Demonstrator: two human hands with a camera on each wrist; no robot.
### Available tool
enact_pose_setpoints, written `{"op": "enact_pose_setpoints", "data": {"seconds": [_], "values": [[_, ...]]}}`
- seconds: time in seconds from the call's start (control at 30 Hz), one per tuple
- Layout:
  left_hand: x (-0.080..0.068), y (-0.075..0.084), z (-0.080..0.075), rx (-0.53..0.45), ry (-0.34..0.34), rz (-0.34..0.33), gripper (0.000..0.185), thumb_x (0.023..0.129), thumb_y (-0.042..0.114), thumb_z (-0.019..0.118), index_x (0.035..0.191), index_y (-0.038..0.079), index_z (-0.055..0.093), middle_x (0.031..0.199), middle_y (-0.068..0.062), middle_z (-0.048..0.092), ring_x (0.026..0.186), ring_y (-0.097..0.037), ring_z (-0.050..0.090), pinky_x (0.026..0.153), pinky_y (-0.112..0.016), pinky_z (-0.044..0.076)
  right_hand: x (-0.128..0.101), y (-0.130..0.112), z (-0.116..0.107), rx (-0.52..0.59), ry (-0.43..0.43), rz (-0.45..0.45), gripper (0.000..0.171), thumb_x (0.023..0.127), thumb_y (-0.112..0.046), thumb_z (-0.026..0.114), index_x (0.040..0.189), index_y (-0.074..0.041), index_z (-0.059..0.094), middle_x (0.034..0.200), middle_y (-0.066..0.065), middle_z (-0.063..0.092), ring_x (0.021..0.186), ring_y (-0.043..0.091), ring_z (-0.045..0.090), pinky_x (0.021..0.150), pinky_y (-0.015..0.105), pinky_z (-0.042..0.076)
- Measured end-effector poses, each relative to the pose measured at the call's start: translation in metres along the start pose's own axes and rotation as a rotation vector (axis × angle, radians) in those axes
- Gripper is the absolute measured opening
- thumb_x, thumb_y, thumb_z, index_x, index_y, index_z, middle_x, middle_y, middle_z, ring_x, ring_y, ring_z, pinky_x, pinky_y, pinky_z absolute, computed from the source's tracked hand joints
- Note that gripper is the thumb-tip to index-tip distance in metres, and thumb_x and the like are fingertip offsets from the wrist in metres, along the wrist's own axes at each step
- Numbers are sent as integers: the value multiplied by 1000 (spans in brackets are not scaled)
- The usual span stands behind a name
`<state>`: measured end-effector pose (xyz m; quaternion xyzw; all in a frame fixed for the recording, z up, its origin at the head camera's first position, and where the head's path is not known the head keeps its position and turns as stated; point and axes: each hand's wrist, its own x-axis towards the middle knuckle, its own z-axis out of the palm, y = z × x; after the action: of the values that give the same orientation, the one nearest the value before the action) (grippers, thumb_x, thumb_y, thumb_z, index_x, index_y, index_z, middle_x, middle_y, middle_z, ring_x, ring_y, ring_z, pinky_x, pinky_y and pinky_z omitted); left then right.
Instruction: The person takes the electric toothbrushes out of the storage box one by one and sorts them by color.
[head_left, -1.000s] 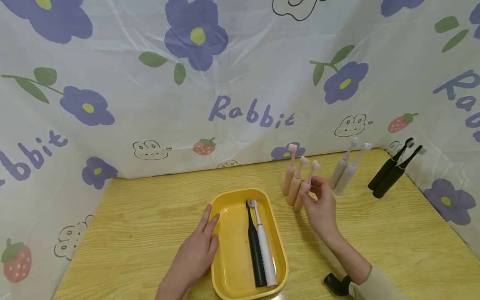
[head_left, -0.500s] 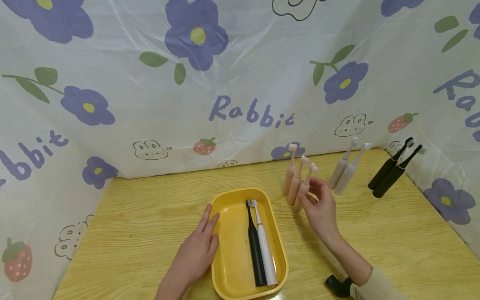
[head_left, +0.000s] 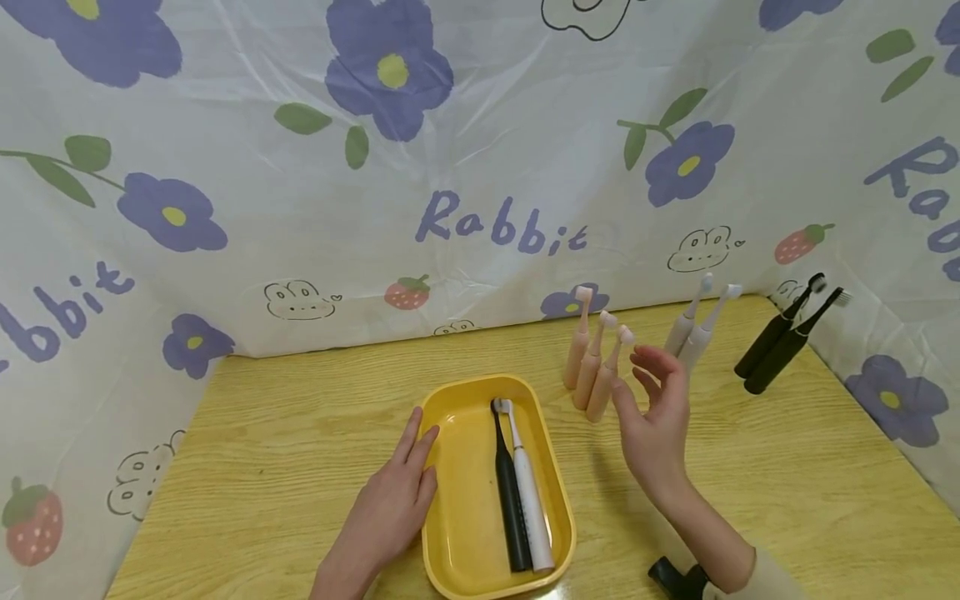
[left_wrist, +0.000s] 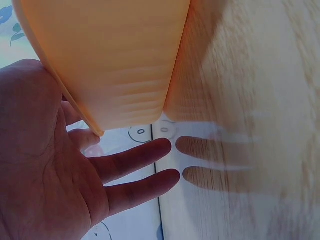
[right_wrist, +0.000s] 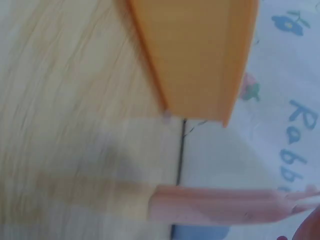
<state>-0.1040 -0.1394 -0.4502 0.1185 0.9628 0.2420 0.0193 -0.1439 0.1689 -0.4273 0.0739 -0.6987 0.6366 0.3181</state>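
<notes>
Three pink electric toothbrushes [head_left: 603, 388] stand upright in a slanting row right of the yellow tray [head_left: 433, 533]. My right hand [head_left: 660, 425] is just right of the nearest one, thumb and fingers spread apart with nothing between them. In the right wrist view, a pink toothbrush handle [right_wrist: 215, 205] shows beside the fingertips at the corner. My left hand [head_left: 390, 508] rests on the tray's left rim; in the left wrist view, two fingers [left_wrist: 135, 160] extend straight below its wall. Inside the tray lie a black toothbrush [head_left: 510, 500] and a white toothbrush [head_left: 532, 508], side by side.
Two pale grey toothbrushes [head_left: 682, 329] stand behind my right hand, which partly covers them. Farther right are two black toothbrushes [head_left: 780, 350], upright near the table's right edge. A patterned cloth [head_left: 495, 150] walls off the back and sides of the wooden table [head_left: 315, 433].
My right hand has let go of the nearest pink toothbrush and moved slightly right, its fingers spreading. That toothbrush stays standing in the row. The left hand has not moved.
</notes>
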Motion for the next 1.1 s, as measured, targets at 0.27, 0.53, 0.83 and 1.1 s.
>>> {"op": "enact_pose_setpoints", "data": {"seconds": [0.27,0.53,0.83,1.1], "values": [[0,0,0,-4,2,1,49,109,19,48,155,6,45,170,-11,17,121,-37,62,90,-53,54,-18,-28,17,196,-360,14,34,98,14,51,131,16,46,123,24,54,110,21,62,95,27,53],[0,0,1,-1,-2,-3,49,109,19,48,155,6,45,170,-10,18,117,-37,64,89,-52,55,-28,-31,44,234,-792,561,58,110,-20,45,153,13,26,155,38,30,137,50,43,107,52,46],[-1,0,1,-15,-5,-18,49,109,20,48,155,7,45,170,-9,17,123,-38,61,94,-54,53,-30,-20,73,45,-699,660,58,110,-25,46,151,13,35,152,34,40,139,44,44,109,57,42],[0,-3,2,-12,12,-6,48,109,20,48,155,6,45,170,-8,18,127,-36,59,97,-54,52,-29,-12,93,172,-609,826,55,111,-24,41,148,16,32,152,36,34,139,53,38,110,62,38]]}}
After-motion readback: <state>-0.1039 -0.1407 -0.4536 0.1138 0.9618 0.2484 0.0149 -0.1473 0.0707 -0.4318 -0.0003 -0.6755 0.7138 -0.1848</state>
